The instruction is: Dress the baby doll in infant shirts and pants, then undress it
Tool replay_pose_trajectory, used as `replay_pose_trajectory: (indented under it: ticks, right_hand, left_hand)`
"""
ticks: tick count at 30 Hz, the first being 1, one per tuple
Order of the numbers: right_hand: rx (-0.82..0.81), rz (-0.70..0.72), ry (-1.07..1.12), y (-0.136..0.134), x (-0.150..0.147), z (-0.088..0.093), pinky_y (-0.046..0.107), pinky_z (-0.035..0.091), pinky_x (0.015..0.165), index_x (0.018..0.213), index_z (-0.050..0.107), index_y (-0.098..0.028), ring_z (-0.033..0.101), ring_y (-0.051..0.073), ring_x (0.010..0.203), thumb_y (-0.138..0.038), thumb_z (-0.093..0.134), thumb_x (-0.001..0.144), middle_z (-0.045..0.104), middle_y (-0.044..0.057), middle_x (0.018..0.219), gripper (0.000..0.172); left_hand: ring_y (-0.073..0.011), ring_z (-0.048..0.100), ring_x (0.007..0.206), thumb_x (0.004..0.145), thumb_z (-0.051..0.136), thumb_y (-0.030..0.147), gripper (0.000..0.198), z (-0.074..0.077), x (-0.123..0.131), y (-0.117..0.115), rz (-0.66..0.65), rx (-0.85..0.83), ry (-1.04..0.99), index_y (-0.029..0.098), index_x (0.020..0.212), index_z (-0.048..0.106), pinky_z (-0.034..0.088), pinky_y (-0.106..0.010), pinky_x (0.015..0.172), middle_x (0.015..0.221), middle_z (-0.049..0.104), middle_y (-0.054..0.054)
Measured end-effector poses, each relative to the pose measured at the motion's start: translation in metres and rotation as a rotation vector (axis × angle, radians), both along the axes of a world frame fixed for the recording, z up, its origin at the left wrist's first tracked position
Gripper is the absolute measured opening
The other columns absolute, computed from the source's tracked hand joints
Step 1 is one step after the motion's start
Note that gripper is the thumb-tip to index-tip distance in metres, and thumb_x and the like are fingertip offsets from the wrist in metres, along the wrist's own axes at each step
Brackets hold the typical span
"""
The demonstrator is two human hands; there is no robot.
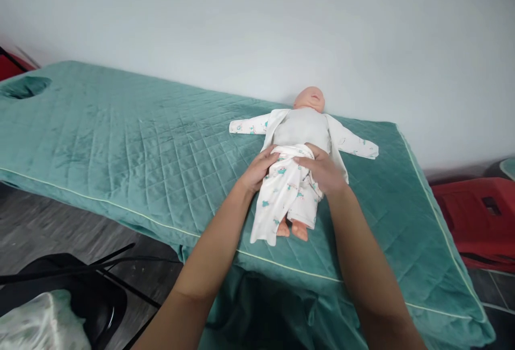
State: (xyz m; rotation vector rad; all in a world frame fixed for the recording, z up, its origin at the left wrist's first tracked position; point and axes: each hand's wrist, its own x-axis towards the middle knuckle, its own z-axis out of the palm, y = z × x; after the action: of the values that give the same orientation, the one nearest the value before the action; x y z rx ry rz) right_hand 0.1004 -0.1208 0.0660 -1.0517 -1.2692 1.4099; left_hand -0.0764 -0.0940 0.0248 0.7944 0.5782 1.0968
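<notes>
A baby doll [309, 99] lies on its back on a green quilted table [132, 146], head toward the wall. It wears an open white printed jacket [352, 143] over a grey torso [302, 127], and white printed trousers [281, 200] with bare feet showing. My left hand [257, 170] grips the trousers' waistband at the doll's left-hand side. My right hand [322, 170] grips the waistband on the other side. Both hands have fingers curled onto the cloth at the doll's waist.
The table has a face hole [24, 87] at its far left and stands against a white wall. A red object [478, 221] stands on the floor at right. A black chair [80, 291] with pale cloth [40, 323] stands at lower left.
</notes>
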Motion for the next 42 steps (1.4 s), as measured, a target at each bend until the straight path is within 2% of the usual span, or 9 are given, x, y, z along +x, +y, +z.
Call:
replay_pose_trajectory:
  ticks: [3,6,8,12,18,25,31,37,42]
  right_hand:
    - [0.027,-0.138,0.079,0.003,0.001,-0.007,0.024,0.042,0.058,0.076,0.056,-0.023,0.051,0.012,0.062,-0.031,0.078,0.072,0.055,-0.007,0.067,0.024]
    - [0.081,-0.188,0.067,0.005,0.0,-0.011,0.022,0.038,0.056,0.075,0.054,-0.023,0.045,0.011,0.06,-0.029,0.073,0.073,0.049,-0.007,0.066,0.02]
    - [0.106,-0.192,0.033,0.004,-0.002,-0.012,0.022,0.037,0.057,0.076,0.054,-0.023,0.044,0.011,0.062,-0.03,0.071,0.075,0.049,-0.007,0.068,0.018]
    - [0.137,-0.108,-0.086,0.001,-0.002,-0.009,0.022,0.038,0.059,0.081,0.058,-0.021,0.046,0.011,0.066,-0.039,0.071,0.078,0.052,-0.005,0.073,0.023]
    - [0.167,0.26,-0.307,-0.008,0.001,0.003,0.024,0.041,0.065,0.094,0.066,-0.017,0.053,0.014,0.076,-0.05,0.078,0.074,0.061,-0.001,0.086,0.041]
    - [0.209,0.172,-0.474,-0.011,0.004,-0.002,0.024,0.039,0.064,0.088,0.065,-0.017,0.052,0.014,0.074,-0.044,0.079,0.069,0.06,-0.003,0.08,0.035]
    - [0.299,0.224,-0.561,-0.007,0.003,-0.011,0.024,0.04,0.065,0.08,0.067,-0.017,0.053,0.014,0.072,-0.028,0.067,0.069,0.063,-0.003,0.076,0.016]
    - [0.361,0.281,-0.63,-0.004,-0.002,-0.013,0.025,0.043,0.069,0.078,0.067,-0.017,0.059,0.015,0.073,-0.02,0.059,0.066,0.069,0.0,0.077,0.015]
    - [0.381,0.302,-0.672,-0.011,0.005,-0.013,0.026,0.045,0.073,0.081,0.069,-0.017,0.061,0.016,0.077,-0.016,0.058,0.064,0.071,0.0,0.082,0.02]
  left_hand:
    - [-0.0223,0.069,0.087,0.054,0.09,0.057,0.065,0.001,-0.003,-0.006,-0.126,0.085,0.011,0.014,0.099,0.071,0.051,-0.029,0.076,0.089,0.073,-0.005]
    - [-0.0254,0.069,0.096,0.046,0.097,0.041,0.076,0.004,-0.006,-0.015,-0.261,0.161,0.077,0.014,0.112,0.069,0.051,-0.028,0.079,0.101,0.074,-0.008]
    - [-0.0235,0.07,0.091,0.047,0.097,0.031,0.076,0.005,-0.007,-0.021,-0.277,0.157,0.104,0.014,0.115,0.068,0.051,-0.027,0.077,0.102,0.074,-0.007]
    - [-0.0198,0.068,0.074,0.054,0.091,0.033,0.057,0.005,-0.006,-0.027,-0.104,0.058,0.019,0.014,0.103,0.069,0.05,-0.028,0.069,0.089,0.075,-0.006]
    - [-0.0173,0.063,0.062,0.063,0.079,0.027,0.029,0.008,-0.007,-0.038,0.154,-0.039,-0.051,0.017,0.088,0.068,0.049,-0.029,0.065,0.067,0.067,0.001]
    - [-0.012,0.061,0.067,0.065,0.08,0.022,0.028,0.031,0.0,-0.097,0.241,-0.068,-0.042,0.016,0.09,0.068,0.049,-0.024,0.064,0.078,0.067,0.0]
    - [-0.0123,0.057,0.057,0.075,0.074,0.026,0.019,0.052,0.004,-0.153,0.192,-0.196,0.031,0.016,0.09,0.067,0.045,-0.025,0.052,0.07,0.064,0.001]
    - [-0.015,0.067,0.079,0.075,0.068,0.015,0.02,0.071,0.017,-0.189,0.276,-0.36,-0.139,0.012,0.095,0.071,0.053,-0.026,0.068,0.095,0.075,-0.007]
    - [-0.0132,0.069,0.092,0.075,0.07,0.009,0.017,0.072,0.033,-0.214,0.377,-0.511,-0.186,0.015,0.09,0.071,0.053,-0.022,0.084,0.101,0.076,-0.006]
